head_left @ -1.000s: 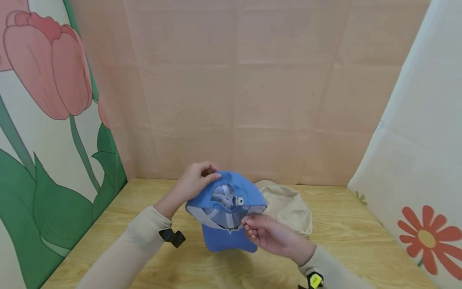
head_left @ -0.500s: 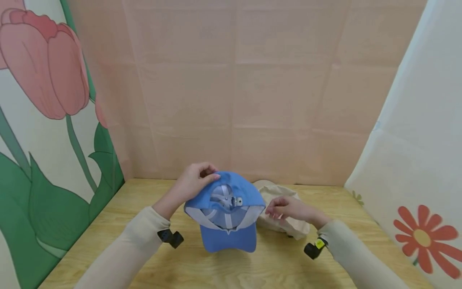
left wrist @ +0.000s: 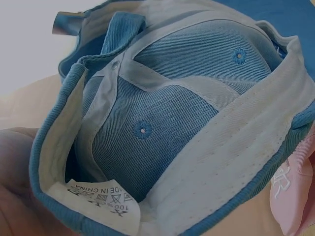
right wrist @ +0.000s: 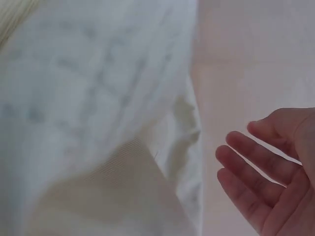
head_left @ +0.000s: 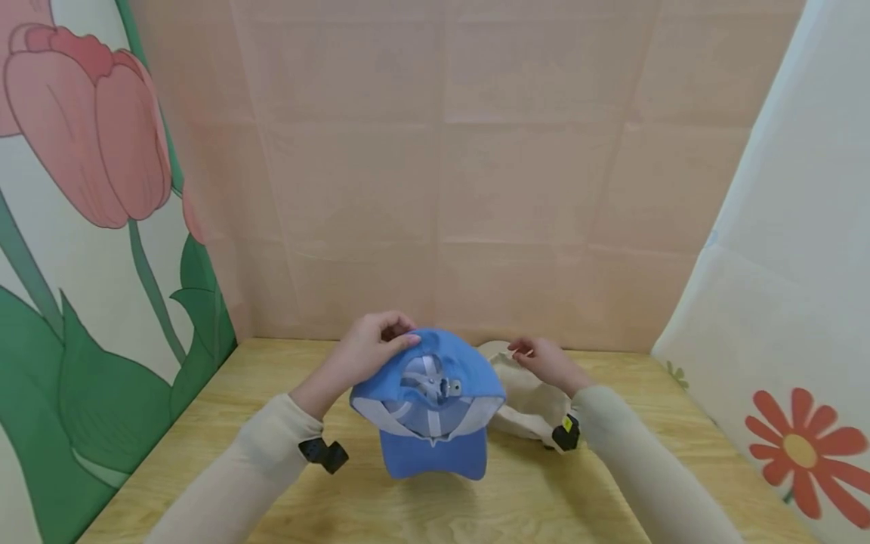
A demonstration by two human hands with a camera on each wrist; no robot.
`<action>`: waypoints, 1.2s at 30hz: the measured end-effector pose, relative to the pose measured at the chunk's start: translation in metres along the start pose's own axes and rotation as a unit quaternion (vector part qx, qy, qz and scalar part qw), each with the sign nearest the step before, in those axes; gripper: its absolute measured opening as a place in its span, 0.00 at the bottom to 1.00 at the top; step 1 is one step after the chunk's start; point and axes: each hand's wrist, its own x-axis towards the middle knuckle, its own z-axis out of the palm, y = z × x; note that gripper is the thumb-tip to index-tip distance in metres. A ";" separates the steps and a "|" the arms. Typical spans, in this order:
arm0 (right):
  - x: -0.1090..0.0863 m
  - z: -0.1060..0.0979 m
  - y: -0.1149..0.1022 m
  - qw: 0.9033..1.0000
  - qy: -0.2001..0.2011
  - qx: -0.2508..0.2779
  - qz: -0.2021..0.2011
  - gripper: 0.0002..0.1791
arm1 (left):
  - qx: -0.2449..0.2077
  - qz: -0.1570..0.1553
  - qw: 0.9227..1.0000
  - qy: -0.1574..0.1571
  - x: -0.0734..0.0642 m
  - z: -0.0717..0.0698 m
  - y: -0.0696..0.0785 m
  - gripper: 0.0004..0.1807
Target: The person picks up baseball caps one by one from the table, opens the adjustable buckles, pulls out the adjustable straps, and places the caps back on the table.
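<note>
A blue baseball cap (head_left: 442, 363) hangs over the table with its brim down and its inside and back strap facing me. My left hand (head_left: 367, 347) grips its crown edge at the upper left. The left wrist view shows the cap's lining, sweatband and a white care label (left wrist: 103, 201), with part of the hand (left wrist: 15, 187) at the lower left. My right hand (head_left: 549, 363) is over a beige cap (head_left: 523, 400), fingers loosely bent and holding nothing. Up close, the right hand (right wrist: 275, 172) is apart from pale cloth (right wrist: 123, 98). The blue cap partly hides the beige one.
Beneath both caps is a wooden table (head_left: 285, 468). A plain pinkish cloth backdrop (head_left: 435, 181) stands along its far edge, with flower-printed panels at the left (head_left: 88, 166) and right (head_left: 768, 317). Pink fabric with white stitching (left wrist: 290, 191) shows beside the blue cap in the left wrist view.
My right hand has left the blue cap's lower right edge and moved right and away from me, over the beige cap. The left hand and blue cap have barely moved.
</note>
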 end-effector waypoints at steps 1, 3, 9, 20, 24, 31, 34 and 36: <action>0.001 0.001 0.001 1.000 -0.002 0.000 0.001 0.11 | -0.001 0.000 1.000 -0.001 -0.001 0.000 0.000 0.08; 0.001 0.003 0.003 1.000 -0.011 0.004 0.009 0.11 | -0.005 0.003 1.000 -0.003 -0.002 0.000 0.001 0.08; -0.004 0.005 0.005 0.999 -0.043 0.027 0.015 0.10 | -0.006 0.035 0.999 -0.012 -0.009 -0.019 0.017 0.07; -0.009 0.010 0.008 0.998 -0.053 0.031 0.003 0.10 | 0.066 0.021 0.997 0.043 0.018 -0.093 0.026 0.08; -0.007 0.010 0.007 0.998 -0.057 0.036 0.006 0.11 | 0.099 -0.029 0.993 0.061 0.037 -0.106 0.003 0.10; -0.005 0.014 0.004 0.997 -0.064 0.031 0.013 0.11 | 0.099 -0.054 0.987 0.117 0.049 -0.106 -0.055 0.10; -0.005 0.016 0.003 0.997 -0.065 0.029 0.016 0.11 | 0.086 -0.052 0.985 0.141 0.043 -0.094 -0.086 0.09; -0.005 0.017 0.002 0.997 -0.066 0.030 0.016 0.10 | 0.077 -0.049 0.984 0.152 0.035 -0.085 -0.102 0.09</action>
